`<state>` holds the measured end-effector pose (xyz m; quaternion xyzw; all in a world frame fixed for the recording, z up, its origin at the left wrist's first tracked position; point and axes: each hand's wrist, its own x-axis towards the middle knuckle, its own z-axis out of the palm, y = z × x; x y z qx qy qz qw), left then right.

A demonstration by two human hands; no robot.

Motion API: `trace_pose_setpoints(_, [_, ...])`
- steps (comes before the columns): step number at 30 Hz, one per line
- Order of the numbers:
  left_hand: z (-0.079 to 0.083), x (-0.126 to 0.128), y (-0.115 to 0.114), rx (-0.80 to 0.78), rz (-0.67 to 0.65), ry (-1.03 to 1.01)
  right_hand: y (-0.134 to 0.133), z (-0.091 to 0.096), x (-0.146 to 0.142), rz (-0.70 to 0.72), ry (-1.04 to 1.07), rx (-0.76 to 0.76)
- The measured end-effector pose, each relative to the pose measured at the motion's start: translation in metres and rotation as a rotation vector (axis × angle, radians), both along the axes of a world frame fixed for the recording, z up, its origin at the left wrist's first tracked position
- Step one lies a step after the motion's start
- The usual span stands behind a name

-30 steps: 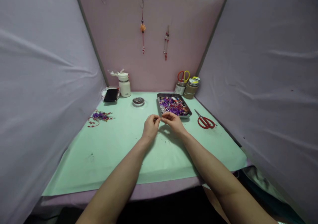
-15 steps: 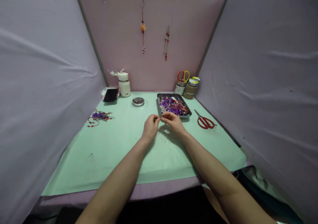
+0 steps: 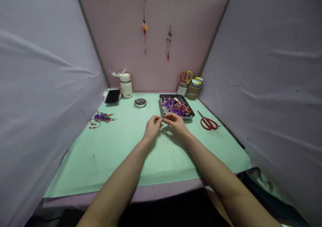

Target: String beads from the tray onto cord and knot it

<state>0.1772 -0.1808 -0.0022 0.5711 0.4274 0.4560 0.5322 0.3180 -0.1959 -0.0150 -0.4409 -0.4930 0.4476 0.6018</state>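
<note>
My left hand [image 3: 152, 127] and my right hand [image 3: 176, 123] meet fingertip to fingertip above the green table [image 3: 118, 153], both pinched on something tiny that I cannot make out, perhaps a thin thread. Just behind my right hand lies a metal tray [image 3: 176, 107] filled with purple, red and clear beads.
Red scissors [image 3: 207, 123] lie right of the tray. At the back stand a cup with scissors [image 3: 184, 84], a tape jar [image 3: 194, 88], a white bottle [image 3: 125, 85], a phone [image 3: 112, 96] and a small round tin [image 3: 140, 102]. Beaded pieces [image 3: 100, 118] lie at left. Two bead strands [image 3: 144, 27] hang on the wall.
Both hands stay pinched together in almost the same spot; they have only shifted slightly away from me.
</note>
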Motion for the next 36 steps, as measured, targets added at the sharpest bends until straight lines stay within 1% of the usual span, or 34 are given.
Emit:
trace_pose_setpoints(3, [0.004,-0.002,0.001,-0.264,-0.055,-0.215,0.0,0.001,0.001,0.012,-0.016,0.006])
trace_pose_setpoints(5, [0.005,-0.005,0.002,-0.377,-0.105,-0.271,0.0,0.002,0.001,0.035,-0.037,0.019])
trace_pose_setpoints(7, [0.005,-0.008,0.003,-0.449,-0.156,-0.301,0.0,0.003,0.002,0.055,-0.069,0.035])
trace_pose_setpoints(11, [0.003,-0.012,0.005,-0.515,-0.219,-0.323,-0.001,0.005,0.002,0.082,-0.152,0.051])
trace_pose_setpoints(17, [0.001,-0.014,0.007,-0.575,-0.209,-0.312,-0.002,0.003,0.002,0.094,-0.256,0.056])
trace_pose_setpoints(21, [0.0,-0.014,0.009,-0.575,-0.18,-0.349,-0.001,0.003,0.004,0.095,-0.255,0.058])
trace_pose_setpoints(24, [0.001,-0.015,0.011,-0.579,-0.156,-0.362,0.002,0.006,0.013,-0.006,-0.206,0.069])
trace_pose_setpoints(27, [0.003,-0.017,0.012,-0.589,-0.15,-0.381,0.007,0.009,0.027,-0.187,-0.186,0.083])
trace_pose_setpoints(29, [0.003,-0.018,0.013,-0.591,-0.15,-0.401,0.009,0.01,0.039,-0.294,-0.223,0.103])
trace_pose_setpoints(31, [0.004,-0.018,0.014,-0.603,-0.137,-0.416,0.007,0.01,0.05,-0.362,-0.327,0.12])
trace_pose_setpoints(33, [0.006,-0.019,0.015,-0.616,-0.116,-0.43,0.002,0.01,0.058,-0.394,-0.504,0.098])
trace_pose_setpoints(36, [0.008,-0.019,0.015,-0.626,-0.09,-0.442,-0.009,0.009,0.064,-0.357,-0.823,-0.044])
